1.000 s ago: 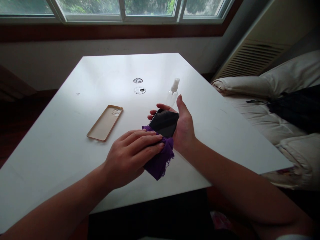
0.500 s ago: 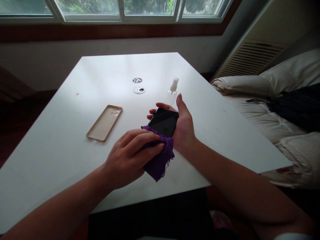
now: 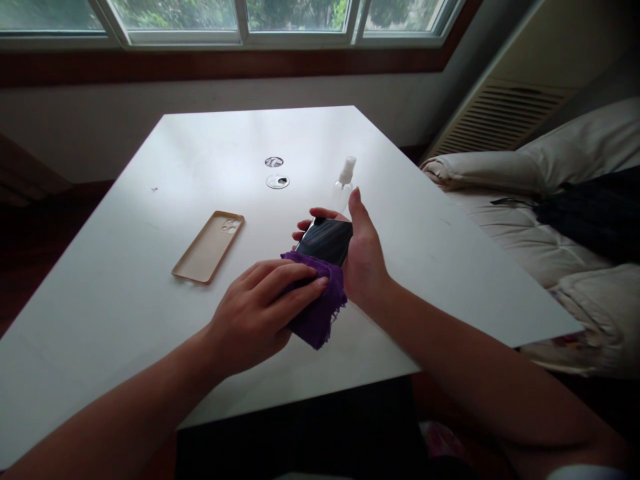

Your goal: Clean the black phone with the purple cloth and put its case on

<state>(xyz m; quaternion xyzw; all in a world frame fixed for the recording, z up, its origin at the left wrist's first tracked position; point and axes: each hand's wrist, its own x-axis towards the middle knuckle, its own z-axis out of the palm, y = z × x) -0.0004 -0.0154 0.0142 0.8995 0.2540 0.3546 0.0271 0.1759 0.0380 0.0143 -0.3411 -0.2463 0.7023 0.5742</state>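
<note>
My right hand (image 3: 363, 260) grips a black phone (image 3: 326, 240) by its edges, screen up, just above the white table (image 3: 125, 280). My left hand (image 3: 257, 313) presses a purple cloth (image 3: 320, 307) with its fingers onto the near end of the phone's screen. The cloth hangs down over the phone's lower edge and hides it. A tan phone case (image 3: 209, 245) lies flat on the table to the left of both hands.
A small clear spray bottle (image 3: 345, 180) stands just behind the phone. Two round cable holes (image 3: 277, 181) sit in the table's middle. A bed with pale bedding (image 3: 560, 220) lies right of the table, and a window runs along the far wall.
My left hand has slid the cloth a little along the phone's screen, and my right hand has tilted the phone slightly. The case and bottle have stayed where they were.
</note>
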